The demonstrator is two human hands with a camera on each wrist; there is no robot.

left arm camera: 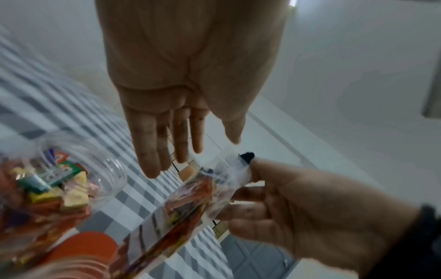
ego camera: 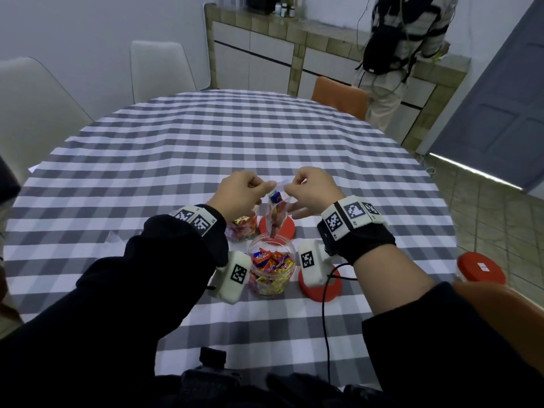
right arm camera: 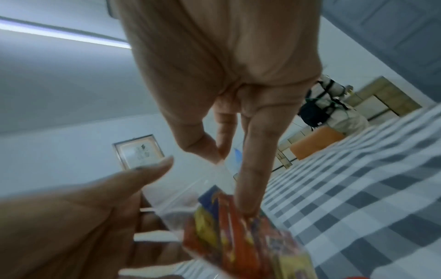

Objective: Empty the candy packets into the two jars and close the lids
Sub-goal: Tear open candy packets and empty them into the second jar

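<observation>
Clear packet [ego camera: 276,214] hung between your pinching fingers — left hand [ego camera: 240,191], right hand [ego camera: 312,191] — above the open jar [ego camera: 272,267].

I count two clear jars: one [ego camera: 272,270] near my edge of the table, one [ego camera: 242,228] behind it. One candy packet [ego camera: 276,214]. Three red lids: [ego camera: 290,226], [ego camera: 334,285], and [ego camera: 481,267] at the right edge. Two white chairs [ego camera: 160,69].
</observation>
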